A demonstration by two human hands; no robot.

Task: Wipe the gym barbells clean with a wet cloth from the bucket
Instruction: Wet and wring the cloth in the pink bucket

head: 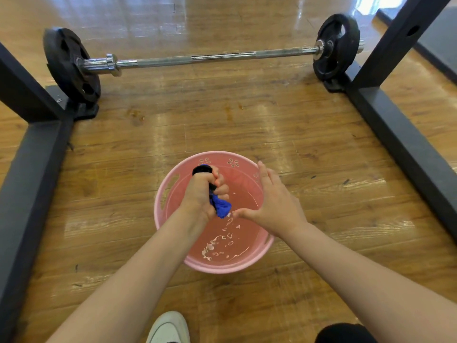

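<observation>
A pink plastic bucket (173, 179) with water in it stands on the wooden floor in front of me. Over it, my left hand (202, 191) grips a bunched blue cloth (221, 207), and water drips from the cloth into the bucket. My right hand (274, 201) is just right of the cloth with its fingers straight and holds nothing. Farther off, a chrome barbell (217, 56) lies across the floor with a black plate on its left end (71, 68) and another on its right end (336, 45).
Black steel rack beams run along the floor on the left (32, 174) and right (405, 142), with uprights rising by each plate. My white shoe (169, 328) and a dark knee (343, 334) show at the bottom edge.
</observation>
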